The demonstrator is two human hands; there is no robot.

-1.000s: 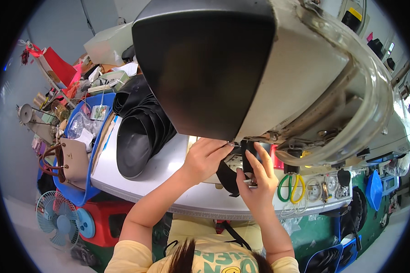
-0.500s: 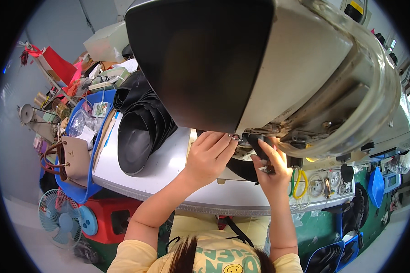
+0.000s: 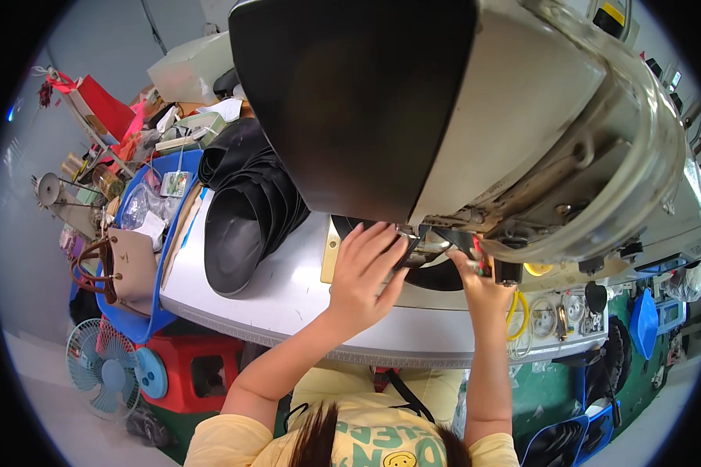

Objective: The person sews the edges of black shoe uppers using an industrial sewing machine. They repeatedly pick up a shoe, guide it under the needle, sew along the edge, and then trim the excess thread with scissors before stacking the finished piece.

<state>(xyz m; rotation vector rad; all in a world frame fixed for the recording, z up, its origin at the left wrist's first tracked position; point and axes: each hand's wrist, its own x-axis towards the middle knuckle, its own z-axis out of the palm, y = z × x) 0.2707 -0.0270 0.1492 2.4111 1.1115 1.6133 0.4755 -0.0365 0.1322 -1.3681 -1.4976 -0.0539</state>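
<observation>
A large sewing machine [image 3: 514, 109] fills the upper middle and hides part of the work area under its head. My left hand [image 3: 362, 272] lies beside the needle area, fingers stretched out and thumb apart, touching a black sheet-like piece [image 3: 440, 276]. The curved edge of that piece shows between my hands. On its other side my right hand [image 3: 487, 289] has its fingers bent around a small thing with red and dark parts [image 3: 481, 258]; its kind is hard to make out. The fingertips of this hand are partly covered by the machine.
A stack of curled black pieces [image 3: 237, 241] stands on the white table [image 3: 304, 300] at left. Beyond it are a blue bin [image 3: 136, 331] and a beige handbag [image 3: 132, 265]. A fan [image 3: 105, 366] and red stool [image 3: 187, 389] stand below. Yellow cord [image 3: 519, 315] hangs at right.
My right hand has moved slightly right and away from the needle area, and red parts now show at its fingers. My left hand's fingers have spread, with the thumb now apart.
</observation>
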